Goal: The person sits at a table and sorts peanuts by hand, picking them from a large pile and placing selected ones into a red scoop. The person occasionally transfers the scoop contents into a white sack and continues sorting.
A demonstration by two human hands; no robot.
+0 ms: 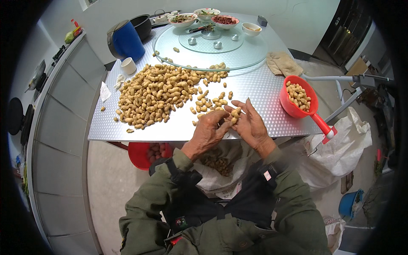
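Observation:
At the table's front edge, my right hand point(252, 126) is turned palm up, thumb and fingers spread. A few unshelled peanuts point(236, 114) rest on its palm and fingers. Beside it my left hand point(208, 129) is bent inward, its fingertips near those peanuts; whether it pinches one is hidden. A small scatter of peanuts point(204, 103) lies just beyond my hands. To the left spreads a large peanut heap point(156, 92). On the right, a red plastic ladle point(287, 103) holds more peanuts. An open white woven sack point(210, 183) below the table edge has peanuts inside.
A glass turntable point(255, 57) at the back carries several bowls of food, including a white bowl point(251, 29). A blue bucket point(127, 41) and a white cup point(128, 66) stand behind the heap. Beige cloth point(283, 63) lies right. A red basin point(137, 156) sits below.

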